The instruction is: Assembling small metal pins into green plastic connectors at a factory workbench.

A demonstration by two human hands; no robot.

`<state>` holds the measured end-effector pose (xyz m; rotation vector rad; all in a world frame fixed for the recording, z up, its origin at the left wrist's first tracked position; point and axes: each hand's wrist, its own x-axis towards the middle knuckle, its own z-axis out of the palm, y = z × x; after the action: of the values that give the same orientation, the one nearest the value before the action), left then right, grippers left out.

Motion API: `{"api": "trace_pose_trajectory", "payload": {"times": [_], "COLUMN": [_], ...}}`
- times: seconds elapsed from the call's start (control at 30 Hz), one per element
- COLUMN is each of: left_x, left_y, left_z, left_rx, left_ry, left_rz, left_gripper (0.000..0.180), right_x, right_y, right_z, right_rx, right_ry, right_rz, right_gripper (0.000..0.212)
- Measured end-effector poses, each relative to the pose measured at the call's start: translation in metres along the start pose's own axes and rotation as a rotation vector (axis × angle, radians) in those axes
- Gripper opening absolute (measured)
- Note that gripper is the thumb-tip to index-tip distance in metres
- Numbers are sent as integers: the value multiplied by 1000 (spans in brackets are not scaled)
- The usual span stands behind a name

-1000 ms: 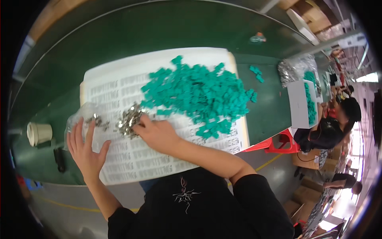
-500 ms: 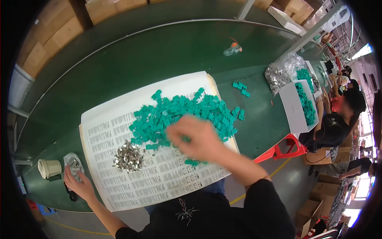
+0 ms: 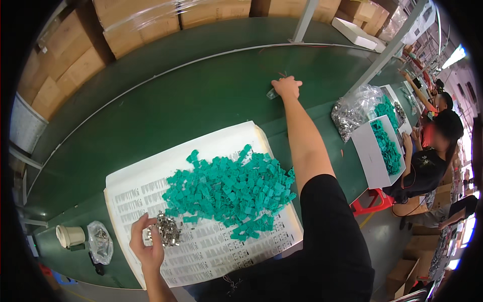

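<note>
My right hand reaches far across the green table, fingers curled over a small clear plastic object, mostly hidden beneath it. My left hand hovers at the left edge of a heap of small shiny metal pieces, thumb and fingers apart. To the right of that heap spreads a large pile of small green plastic parts. Both piles lie on a printed white cardboard sheet.
A clear bag with metal pieces and a beige cup-like container stand on the left. At right are a white box of green parts, a larger clear bag and a seated co-worker. A metal post rises behind.
My right hand has moved from over the green pile to the small plastic object at the back. My left hand has left the clear bag and come right to the metal pieces.
</note>
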<state>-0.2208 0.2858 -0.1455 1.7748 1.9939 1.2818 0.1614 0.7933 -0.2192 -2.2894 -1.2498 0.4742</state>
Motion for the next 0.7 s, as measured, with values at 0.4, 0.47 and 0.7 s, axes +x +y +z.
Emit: {"api": "trace_pose_trajectory", "payload": {"times": [0.4,0.47,0.7], "left_x": [204,236,294], "left_y": [78,66,-12], "left_z": [147,161,33], "left_rx": [-1317,-1494,-1706], "left_ry": [-524,-503,-114], "left_rz": [-787,-599,-450], "left_gripper": [57,40,17], "right_x": [-242,-274,-335], "right_y": [-20,0,85], "right_z": [-125,-148,-222], "right_rx": [427,290,182], "right_ry": [-662,-438,-440], "right_rz": [-858,-1108,-1011], "right_gripper": [61,63,62]}}
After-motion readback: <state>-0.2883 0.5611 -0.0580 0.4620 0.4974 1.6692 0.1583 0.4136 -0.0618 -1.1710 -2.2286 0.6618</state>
